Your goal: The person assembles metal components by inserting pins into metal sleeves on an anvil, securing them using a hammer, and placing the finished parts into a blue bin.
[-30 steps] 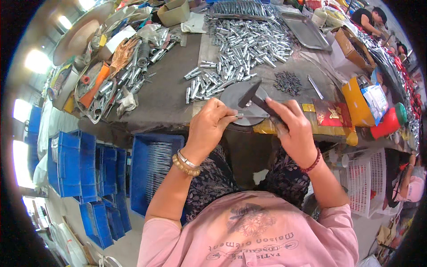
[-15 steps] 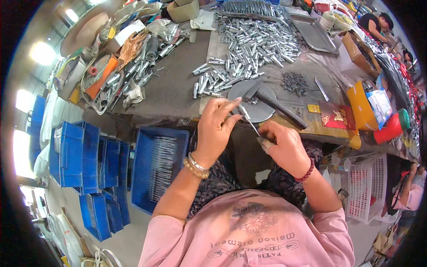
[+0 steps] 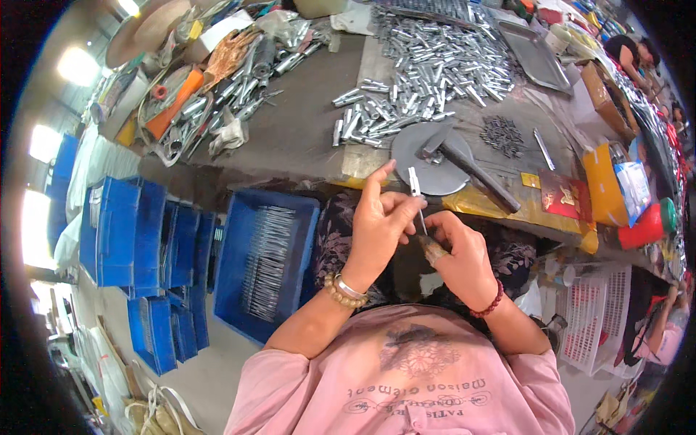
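While stacked blue crates (image 3: 123,239) line the floor at the far left, a blue bin (image 3: 264,261) of thin metal rods sits just beside the person's left knee, below the edge of the grey workbench (image 3: 304,130). Over the lap, the left hand (image 3: 380,228) is closed around a slim metal pin (image 3: 416,199), thumb and fingers pinching it near the middle, index finger raised. That pin stands nearly upright, its flat silver top poking above the fingers. Its lower end goes into the right hand (image 3: 460,257), whose fingertips are clamped together on it; the two hands touch there. Behind them on the bench lies a round metal plate (image 3: 428,156) with a hammer (image 3: 464,163) resting across it. Farther back spreads a heap of silver tubes (image 3: 428,72), and to the right a small pile of dark screws (image 3: 502,134).
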A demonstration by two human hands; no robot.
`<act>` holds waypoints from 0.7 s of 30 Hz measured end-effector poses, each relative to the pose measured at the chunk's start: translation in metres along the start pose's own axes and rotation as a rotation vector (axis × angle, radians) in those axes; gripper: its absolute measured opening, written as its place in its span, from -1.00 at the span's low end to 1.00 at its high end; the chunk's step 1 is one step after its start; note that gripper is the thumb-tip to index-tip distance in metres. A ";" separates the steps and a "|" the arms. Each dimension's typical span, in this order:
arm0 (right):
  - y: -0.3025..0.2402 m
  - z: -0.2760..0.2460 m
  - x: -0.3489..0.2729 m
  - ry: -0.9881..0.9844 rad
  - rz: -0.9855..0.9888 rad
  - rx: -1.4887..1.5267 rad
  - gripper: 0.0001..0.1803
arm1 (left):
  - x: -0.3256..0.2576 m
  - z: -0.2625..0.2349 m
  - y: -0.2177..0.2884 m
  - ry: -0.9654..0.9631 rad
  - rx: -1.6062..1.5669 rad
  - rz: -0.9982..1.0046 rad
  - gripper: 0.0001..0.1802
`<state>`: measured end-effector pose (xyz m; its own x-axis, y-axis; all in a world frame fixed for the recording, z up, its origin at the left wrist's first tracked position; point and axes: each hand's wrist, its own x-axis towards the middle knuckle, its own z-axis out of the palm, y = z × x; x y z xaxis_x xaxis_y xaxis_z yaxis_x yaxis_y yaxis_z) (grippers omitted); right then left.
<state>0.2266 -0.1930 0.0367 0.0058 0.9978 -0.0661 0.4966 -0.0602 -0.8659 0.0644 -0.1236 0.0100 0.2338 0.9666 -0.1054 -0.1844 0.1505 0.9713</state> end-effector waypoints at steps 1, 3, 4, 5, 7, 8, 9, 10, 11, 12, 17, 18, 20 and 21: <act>-0.002 0.004 -0.001 0.026 -0.040 -0.048 -0.55 | -0.001 -0.002 -0.001 0.004 0.008 -0.003 -0.30; -0.002 0.008 0.001 0.022 -0.073 -0.088 -0.52 | -0.001 -0.006 0.001 0.033 -0.022 -0.003 -0.32; -0.004 0.004 0.003 0.013 -0.085 -0.089 -0.48 | 0.002 -0.010 -0.002 0.019 -0.052 0.040 -0.36; -0.009 0.000 0.006 0.055 -0.116 -0.128 -0.46 | 0.003 -0.016 -0.003 0.037 -0.109 0.053 -0.39; -0.008 -0.010 0.010 0.173 -0.292 -0.249 -0.41 | -0.006 -0.035 0.000 0.116 -0.182 0.117 -0.46; 0.000 -0.016 0.019 0.255 -0.407 -0.337 -0.39 | -0.008 -0.051 -0.001 0.157 -0.175 0.121 -0.46; 0.005 -0.018 0.029 0.320 -0.519 -0.393 -0.39 | -0.013 -0.069 -0.002 0.250 -0.157 0.116 -0.46; 0.012 -0.019 0.038 0.395 -0.629 -0.449 -0.38 | -0.017 -0.087 -0.004 0.336 -0.141 0.111 -0.47; 0.022 -0.022 0.046 0.405 -0.660 -0.489 -0.34 | -0.020 -0.107 -0.011 0.411 -0.140 0.107 -0.46; 0.030 -0.020 0.055 0.396 -0.667 -0.481 -0.34 | -0.022 -0.127 -0.020 0.509 -0.140 0.073 -0.46; 0.041 -0.005 0.071 0.510 -0.745 -0.575 -0.30 | -0.023 -0.252 -0.121 0.886 0.055 -0.079 -0.42; 0.041 -0.002 0.072 0.512 -0.777 -0.571 -0.29 | -0.022 -0.275 -0.144 0.894 0.057 -0.076 -0.42; 0.043 -0.002 0.072 0.519 -0.741 -0.556 -0.26 | -0.011 -0.303 -0.169 1.024 0.057 -0.174 -0.42; 0.044 -0.002 0.071 0.524 -0.735 -0.558 -0.26 | -0.002 -0.312 -0.177 1.048 0.080 -0.201 -0.42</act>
<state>0.2507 -0.1248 -0.0054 -0.1503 0.6792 0.7184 0.8573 0.4515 -0.2474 -0.2010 -0.0875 -0.2279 -0.6912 0.6274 -0.3585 -0.1616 0.3494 0.9230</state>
